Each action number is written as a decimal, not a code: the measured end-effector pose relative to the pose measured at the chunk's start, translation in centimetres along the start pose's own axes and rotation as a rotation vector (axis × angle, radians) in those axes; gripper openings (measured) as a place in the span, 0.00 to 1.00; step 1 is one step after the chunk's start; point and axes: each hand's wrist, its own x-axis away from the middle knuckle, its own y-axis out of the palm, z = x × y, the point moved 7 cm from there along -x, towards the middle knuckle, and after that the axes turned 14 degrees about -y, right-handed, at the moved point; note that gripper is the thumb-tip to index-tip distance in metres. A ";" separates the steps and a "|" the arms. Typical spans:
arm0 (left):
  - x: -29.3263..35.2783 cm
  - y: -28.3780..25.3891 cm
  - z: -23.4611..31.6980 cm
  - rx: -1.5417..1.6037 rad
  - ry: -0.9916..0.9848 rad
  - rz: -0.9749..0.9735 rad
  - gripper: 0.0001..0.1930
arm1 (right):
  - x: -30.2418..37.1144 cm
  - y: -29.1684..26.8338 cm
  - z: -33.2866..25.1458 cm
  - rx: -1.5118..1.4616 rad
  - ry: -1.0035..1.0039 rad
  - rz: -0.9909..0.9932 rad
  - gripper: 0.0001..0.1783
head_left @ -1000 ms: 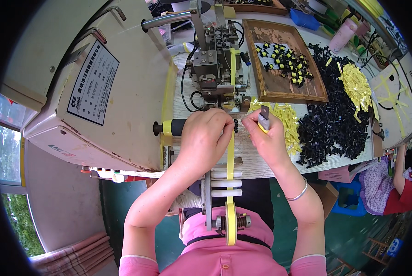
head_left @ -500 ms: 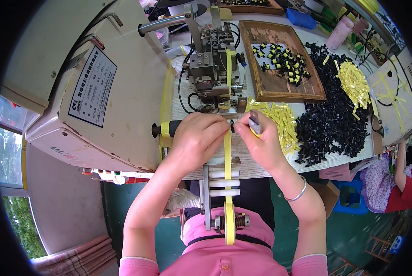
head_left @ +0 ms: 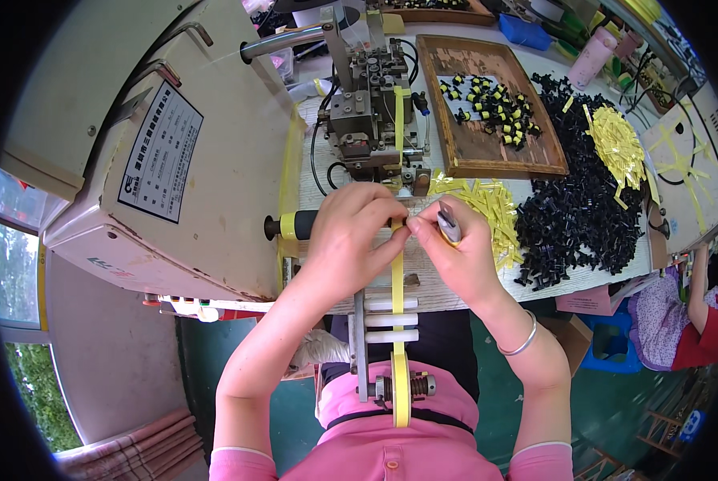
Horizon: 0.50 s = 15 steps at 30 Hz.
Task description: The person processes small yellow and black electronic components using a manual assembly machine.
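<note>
At the centre of the frame the left hand point(head_left: 349, 236) and right hand point(head_left: 455, 252) met fingertip to fingertip, both pinched shut on a small part on the yellow tape point(head_left: 397, 276). The right hand also gripped a small grey tool point(head_left: 448, 222). The tape ran down the middle to a roller guide point(head_left: 391, 353) below. Above stood the metal mechanism point(head_left: 371, 104), with a wooden tray point(head_left: 491, 108) and a heap of black parts point(head_left: 583, 208) at upper right.
</note>
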 end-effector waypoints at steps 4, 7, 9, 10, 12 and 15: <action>-0.5 0.0 1.5 -0.115 0.127 0.031 0.10 | -0.1 -1.1 0.0 0.181 0.057 -0.031 0.05; -0.1 -0.3 1.8 -0.176 0.148 0.048 0.10 | 0.8 -2.0 -0.8 0.338 -0.014 -0.126 0.08; 0.1 -0.3 1.7 -0.209 0.162 0.067 0.10 | 2.5 -1.2 0.2 -0.020 0.247 -0.141 0.11; 0.1 -0.2 1.3 -0.158 0.139 0.062 0.11 | 4.0 0.0 1.0 -0.382 0.501 -0.151 0.14; 0.2 0.0 0.9 -0.108 0.117 0.056 0.11 | 4.7 0.7 0.9 -0.390 0.547 -0.186 0.17; 0.2 0.2 0.8 -0.058 0.097 0.054 0.12 | 5.1 1.4 1.5 -0.382 0.577 -0.197 0.22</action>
